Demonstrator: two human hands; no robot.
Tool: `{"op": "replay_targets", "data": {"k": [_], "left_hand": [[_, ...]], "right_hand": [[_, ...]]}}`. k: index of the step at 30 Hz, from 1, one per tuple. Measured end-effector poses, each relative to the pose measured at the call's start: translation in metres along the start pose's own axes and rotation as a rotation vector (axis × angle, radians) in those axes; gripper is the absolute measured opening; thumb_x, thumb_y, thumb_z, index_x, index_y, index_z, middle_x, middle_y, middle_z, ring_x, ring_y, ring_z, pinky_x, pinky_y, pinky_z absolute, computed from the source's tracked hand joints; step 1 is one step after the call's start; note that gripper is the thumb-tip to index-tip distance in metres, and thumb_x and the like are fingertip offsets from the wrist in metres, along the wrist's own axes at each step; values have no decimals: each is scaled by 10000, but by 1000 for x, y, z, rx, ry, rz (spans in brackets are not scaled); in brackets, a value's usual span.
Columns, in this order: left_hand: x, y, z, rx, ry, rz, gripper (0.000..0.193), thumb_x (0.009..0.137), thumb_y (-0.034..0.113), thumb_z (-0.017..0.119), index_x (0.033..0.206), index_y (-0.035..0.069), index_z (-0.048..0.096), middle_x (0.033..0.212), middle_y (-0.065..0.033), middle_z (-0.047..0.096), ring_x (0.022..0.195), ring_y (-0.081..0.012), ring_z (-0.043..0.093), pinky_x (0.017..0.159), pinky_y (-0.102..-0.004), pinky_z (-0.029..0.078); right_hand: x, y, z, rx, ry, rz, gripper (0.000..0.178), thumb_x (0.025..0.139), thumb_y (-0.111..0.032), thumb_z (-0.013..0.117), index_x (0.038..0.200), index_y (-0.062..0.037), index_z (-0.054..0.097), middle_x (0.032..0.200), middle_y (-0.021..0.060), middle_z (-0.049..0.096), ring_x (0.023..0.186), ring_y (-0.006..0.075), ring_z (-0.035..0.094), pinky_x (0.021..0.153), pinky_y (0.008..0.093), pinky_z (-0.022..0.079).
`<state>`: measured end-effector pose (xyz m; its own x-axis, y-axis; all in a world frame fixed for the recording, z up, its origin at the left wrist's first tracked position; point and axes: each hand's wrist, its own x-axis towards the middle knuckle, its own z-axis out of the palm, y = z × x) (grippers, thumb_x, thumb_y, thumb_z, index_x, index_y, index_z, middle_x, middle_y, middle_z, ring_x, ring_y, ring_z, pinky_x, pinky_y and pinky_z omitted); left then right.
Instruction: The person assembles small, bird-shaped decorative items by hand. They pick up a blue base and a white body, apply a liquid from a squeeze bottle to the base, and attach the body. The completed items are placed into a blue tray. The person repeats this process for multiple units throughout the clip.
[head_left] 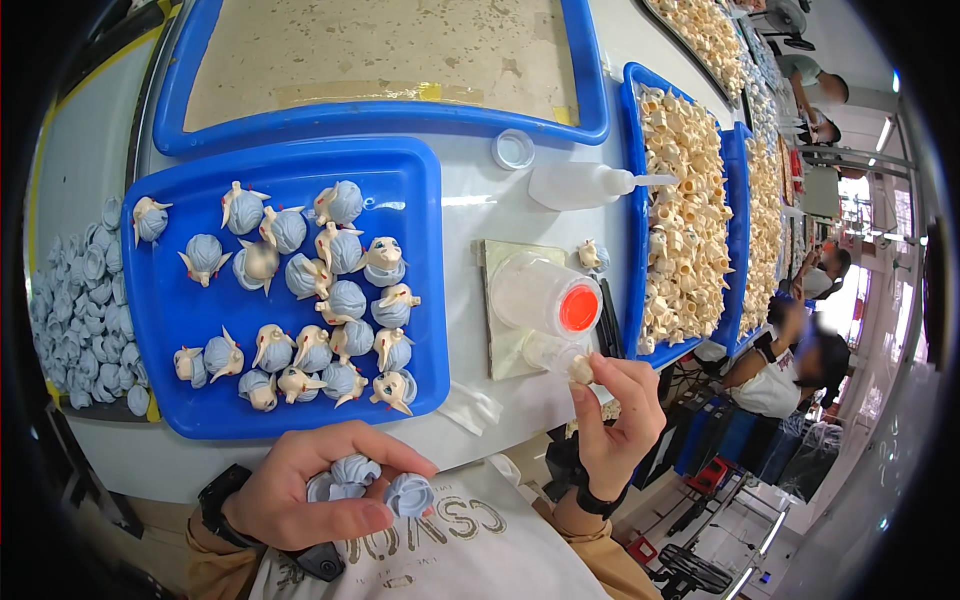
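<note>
Your L hand (300,478) at 7 o'clock cups several blue-grey hair pcs (410,495), fingers curled, prob. so none roll out. Your R hand (622,415) at 4 o'clock pinches a small cream pc (580,371) btwn thumb & fingertips, prob. for control, by the small clear cup (543,350); farther, the blue tray (220,310) at 9 o'clock corrals haired heads (285,231).

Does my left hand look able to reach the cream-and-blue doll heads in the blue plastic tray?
Likely yes: the left hand is near the tray, nothing blocking the doll heads, but the pale blue ridged pieces it holds may hamper gripping.
</note>
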<state>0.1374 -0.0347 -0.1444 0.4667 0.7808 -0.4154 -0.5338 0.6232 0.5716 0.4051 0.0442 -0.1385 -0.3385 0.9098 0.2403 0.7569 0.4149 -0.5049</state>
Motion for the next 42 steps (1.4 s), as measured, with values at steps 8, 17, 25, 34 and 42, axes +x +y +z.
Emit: {"op": "replay_targets", "data": {"k": [8,17,25,34,42], "left_hand": [[1,5,4,17,27,-41,356,736,119,631,997,-92,512,861,-166,616,812,-219,629,729,-301,498],[3,6,7,-22,-6,-34,360,792,112,603,1105,-39,513,877,-35,570,754,-55,485,683,-200,388],[4,0,4,-16,-27,-31,359,781,96,593,1104,-38,515,876,-33,573,753,-52,487,680,-196,389],[8,-4,4,93,-2,57,341,784,104,604,1092,-26,541,820,-3,550,738,-55,478,679,-188,369],[3,7,13,64,143,19,340,669,50,650,982,-63,583,936,-128,594,853,-157,556,754,-260,416]], "right_hand": [[16,-12,-4,-152,-55,-62,339,592,-31,669,927,-78,641,746,39,551,673,202,484,680,322,335],[11,-13,-5,-51,15,-18,333,590,-3,656,917,-54,620,779,74,574,708,224,520,696,323,357],[-5,0,0,109,73,71,279,629,29,643,900,-22,600,819,110,602,738,257,557,706,324,400],[-13,-23,1,485,194,56,299,581,48,618,876,21,585,814,134,607,724,248,568,657,336,426],[2,-62,25,700,-122,-330,329,589,-52,705,905,-42,615,854,85,615,700,199,570,626,294,417]]}}
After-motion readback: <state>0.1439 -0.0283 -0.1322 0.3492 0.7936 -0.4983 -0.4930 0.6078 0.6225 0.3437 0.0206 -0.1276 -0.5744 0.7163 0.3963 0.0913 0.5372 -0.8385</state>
